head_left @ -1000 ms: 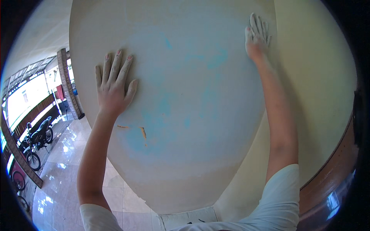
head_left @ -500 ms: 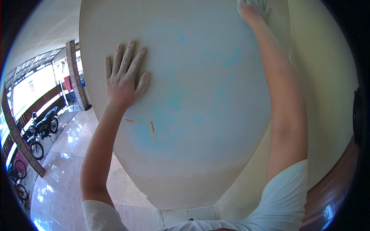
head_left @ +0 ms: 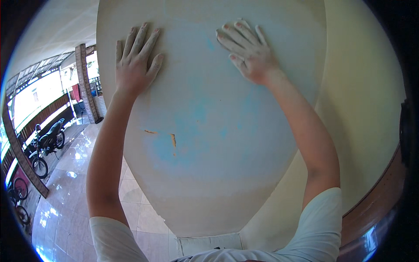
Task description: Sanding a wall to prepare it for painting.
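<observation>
A whitish-grey wall [head_left: 209, 161] with faint blue patches fills the middle of the view. My left hand [head_left: 134, 65] lies flat against its upper left part, fingers spread, holding nothing. My right hand [head_left: 251, 56] is pressed to the upper right part, its fingers stretched toward the upper left. A thin pale sheet [head_left: 241, 19] shows at its edge past the fingertips, pinned between hand and wall; most of it is hidden, and its kind cannot be made out. Pale dust coats both hands' fingers. Below them, the wall has a small brown chipped spot [head_left: 173, 140].
A yellowish wall [head_left: 362, 100] adjoins on the right, with a brown wooden surface [head_left: 371, 209] low beside it. On the left are a shiny tiled floor [head_left: 72, 187], a pillar [head_left: 86, 83], a motorcycle [head_left: 48, 139] and a bicycle [head_left: 19, 187].
My right hand has come down and left from the top right corner across the wall. My left hand stays flat on the wall, appearing slightly higher as the view shifts.
</observation>
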A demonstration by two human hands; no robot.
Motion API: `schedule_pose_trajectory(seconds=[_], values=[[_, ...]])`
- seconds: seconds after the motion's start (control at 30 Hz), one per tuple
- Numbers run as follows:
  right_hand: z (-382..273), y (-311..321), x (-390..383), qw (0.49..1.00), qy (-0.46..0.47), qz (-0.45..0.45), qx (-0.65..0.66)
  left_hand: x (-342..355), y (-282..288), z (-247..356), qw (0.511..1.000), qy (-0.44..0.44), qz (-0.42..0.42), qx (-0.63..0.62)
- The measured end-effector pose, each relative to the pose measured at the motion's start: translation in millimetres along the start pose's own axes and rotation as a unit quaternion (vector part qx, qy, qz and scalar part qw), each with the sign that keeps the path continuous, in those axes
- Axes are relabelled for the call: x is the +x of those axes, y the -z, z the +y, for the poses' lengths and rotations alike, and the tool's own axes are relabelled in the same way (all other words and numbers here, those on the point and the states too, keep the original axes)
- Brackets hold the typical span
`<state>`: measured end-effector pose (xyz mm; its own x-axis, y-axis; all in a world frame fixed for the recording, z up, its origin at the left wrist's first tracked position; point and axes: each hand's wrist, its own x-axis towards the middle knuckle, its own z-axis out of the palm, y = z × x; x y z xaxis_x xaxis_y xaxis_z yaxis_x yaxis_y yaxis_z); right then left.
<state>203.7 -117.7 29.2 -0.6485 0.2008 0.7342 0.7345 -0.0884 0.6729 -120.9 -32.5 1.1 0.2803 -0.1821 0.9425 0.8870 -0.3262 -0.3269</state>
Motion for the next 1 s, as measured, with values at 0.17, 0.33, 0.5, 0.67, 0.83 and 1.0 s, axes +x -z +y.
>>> schedule_pose_trajectory(seconds=[0.17, 0.33, 0.5, 0.67, 0.83, 1.0], values=[[75, 49, 66, 0.981, -0.189, -0.048, 0.007, -4, 1, 2, 1.000, 0.008, 0.015, -0.004], [56, 37, 84, 0.940, -0.338, -0.045, -0.014, -12, -1, 12, 0.999, 0.027, 0.012, -0.010], [-37, 28, 70, 0.992, -0.116, -0.043, 0.027, -16, 6, 4, 0.999, 0.030, -0.003, -0.013], [-51, 2, 29, 0.998, -0.004, 0.015, 0.062, -19, 5, 5, 0.999, 0.037, -0.008, -0.015], [8, 13, 37, 0.998, -0.045, 0.031, -0.020, -16, 7, 13, 0.999, 0.034, -0.013, -0.025], [-36, 64, 99, 0.960, -0.243, -0.136, 0.024, -21, 7, 8, 0.999, 0.032, -0.020, -0.021]])
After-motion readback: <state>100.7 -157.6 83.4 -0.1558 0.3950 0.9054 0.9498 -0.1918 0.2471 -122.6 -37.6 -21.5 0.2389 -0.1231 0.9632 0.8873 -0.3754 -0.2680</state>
